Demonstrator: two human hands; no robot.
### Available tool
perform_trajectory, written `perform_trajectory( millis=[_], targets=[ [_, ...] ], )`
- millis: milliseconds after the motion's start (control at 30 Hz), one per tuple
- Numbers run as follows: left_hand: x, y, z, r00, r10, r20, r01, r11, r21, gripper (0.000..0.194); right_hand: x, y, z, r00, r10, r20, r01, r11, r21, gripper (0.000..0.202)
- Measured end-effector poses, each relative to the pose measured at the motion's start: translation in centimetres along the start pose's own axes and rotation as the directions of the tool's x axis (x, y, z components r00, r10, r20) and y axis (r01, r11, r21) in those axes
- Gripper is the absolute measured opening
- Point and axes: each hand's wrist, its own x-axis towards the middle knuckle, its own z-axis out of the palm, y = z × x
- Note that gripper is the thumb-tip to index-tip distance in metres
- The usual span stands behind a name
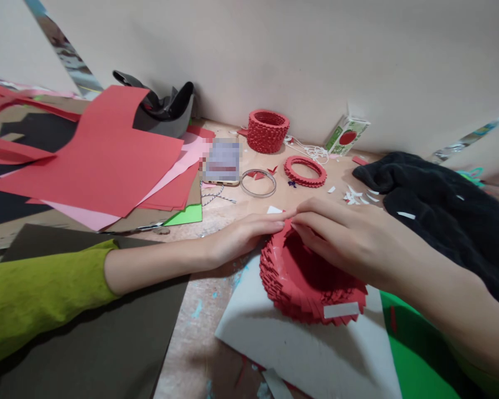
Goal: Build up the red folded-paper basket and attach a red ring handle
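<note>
A round red bowl of folded paper pieces sits on a pale sheet of card, tilted slightly towards me. My left hand reaches in from the left and grips its far rim, fingers pressed together. My right hand arches over the bowl from the right. Its fingertips pinch the same far rim, right against those of the left hand, and hide whatever small piece may be between them. A white paper strip lies across the near rim, and a white scrap shows just behind the fingers.
Red paper sheets are piled at left. Behind the bowl are a phone, a tape ring, a red paper ring, a red paper cylinder and a small carton. Black cloth lies at right beside white scraps.
</note>
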Motion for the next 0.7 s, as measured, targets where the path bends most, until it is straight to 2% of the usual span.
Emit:
perform_trajectory(
  millis=[167,433,500,600,700],
  targets=[
    [-0.1,0.1,0.1,1.000,-0.016,-0.013,0.015,1.000,-0.017,0.040,0.1,-0.3,0.0,0.996,-0.092,0.000,0.090,0.976,-0.196,0.031],
    [0.0,0.2,0.2,1.000,-0.025,-0.017,0.025,1.000,-0.001,0.040,0.4,-0.6,0.2,0.990,-0.140,-0.015,0.133,0.964,-0.230,0.032],
    [0.0,0.2,0.2,1.000,-0.016,-0.017,0.016,1.000,0.001,0.040,0.3,-0.5,0.0,0.995,-0.096,-0.011,0.093,0.980,-0.175,0.029],
    [-0.1,0.3,0.2,1.000,-0.030,-0.011,0.030,1.000,0.007,0.040,0.3,-0.2,-0.5,0.999,0.044,-0.017,-0.044,0.998,0.042,0.023],
    [-0.1,0.6,0.3,0.999,-0.050,-0.014,0.050,0.998,0.036,0.041,0.7,0.1,-0.8,0.973,0.229,-0.008,-0.216,0.928,0.304,0.019]
  ],
)
